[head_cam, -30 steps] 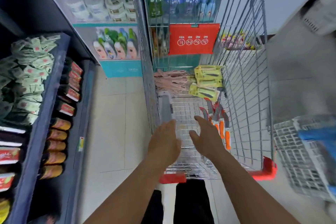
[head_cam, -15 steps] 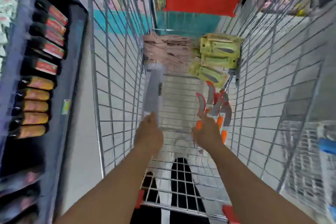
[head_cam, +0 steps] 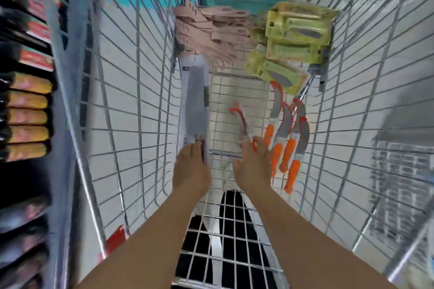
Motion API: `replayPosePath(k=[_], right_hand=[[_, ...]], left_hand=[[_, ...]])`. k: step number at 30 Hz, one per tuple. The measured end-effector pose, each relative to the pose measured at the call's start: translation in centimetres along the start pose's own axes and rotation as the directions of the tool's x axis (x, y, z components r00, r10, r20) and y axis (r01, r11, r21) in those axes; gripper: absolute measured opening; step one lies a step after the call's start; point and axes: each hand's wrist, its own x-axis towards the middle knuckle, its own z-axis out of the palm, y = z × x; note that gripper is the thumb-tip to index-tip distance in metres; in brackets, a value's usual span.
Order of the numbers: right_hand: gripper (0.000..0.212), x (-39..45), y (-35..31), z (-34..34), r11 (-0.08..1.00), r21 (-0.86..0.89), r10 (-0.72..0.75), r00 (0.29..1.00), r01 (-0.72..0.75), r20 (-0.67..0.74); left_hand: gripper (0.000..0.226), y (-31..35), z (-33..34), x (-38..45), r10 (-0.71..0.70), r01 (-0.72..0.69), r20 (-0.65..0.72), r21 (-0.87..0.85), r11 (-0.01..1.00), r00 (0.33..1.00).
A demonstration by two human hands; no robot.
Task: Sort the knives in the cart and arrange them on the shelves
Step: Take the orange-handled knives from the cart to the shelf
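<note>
Gripping grey packet (head_cam: pixel 196 103): left hand (head_cam: pixel 190 171) | right hand (head_cam: pixel 252 166) pinches orange-handled knife (head_cam: pixel 243 124) (blade blurred)

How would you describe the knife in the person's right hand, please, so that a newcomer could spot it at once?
Look inside the wire cart, at the near end of its floor. The right hand grips one orange-handled curved knife there. Unlike the other orange-handled knives, which lie in a row to its right, it is raised and apart.

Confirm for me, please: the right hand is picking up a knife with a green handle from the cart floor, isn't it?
Not quite: in the head view the right hand grips a knife with an orange handle, not green, low in the cart.
</note>
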Motion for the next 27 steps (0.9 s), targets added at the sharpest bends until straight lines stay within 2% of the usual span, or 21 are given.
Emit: replayPosePath(k=[2,4,8,12,15,18,23,27], right_hand=[[0.056,0.0,-0.2,0.2,0.995,0.094,0.038,0.999,-0.034,-0.037],[0.059,0.2,-0.3,0.3,0.984,0.168,0.080,0.993,-0.064,-0.092],[0.082,0.7,-0.7,0.9,0.980,0.161,0.129,0.989,-0.116,-0.077],[0.093,1.5,-1.5,1.6,0.984,0.137,0.124,0.989,-0.113,-0.078],[0.090,1.9,-1.3,1.8,0.988,0.106,0.120,0.989,-0.111,-0.081],[0.079,2.1,-0.5,1.5,0.990,0.104,0.109,0.991,-0.100,-0.080],[0.071,1.6,-0.5,0.2,0.995,0.050,0.087,0.996,-0.086,-0.026],[0.066,-0.4,-1.4,-1.7,0.991,0.108,0.077,0.996,-0.080,0.036]], left_hand=[[0.064,0.0,0.3,0.2,-0.055,0.053,-0.028,-0.047,0.997,0.998],[0.075,0.1,0.5,0.5,-0.127,0.125,-0.027,-0.088,0.988,0.991],[0.095,0.4,1.5,1.0,-0.215,0.214,-0.001,-0.076,0.974,0.977],[0.108,0.5,2.2,1.5,-0.258,0.257,-0.023,-0.034,0.966,0.966],[0.111,0.3,1.9,1.9,-0.280,0.274,-0.055,-0.092,0.957,0.958],[0.109,0.3,1.4,2.0,-0.287,0.274,-0.019,-0.243,0.931,0.958],[0.107,0.7,0.2,0.4,-0.205,0.196,0.025,-0.431,0.881,0.978],[0.104,1.8,-2.0,-1.6,-0.198,0.172,-0.015,-0.430,0.886,0.980]])
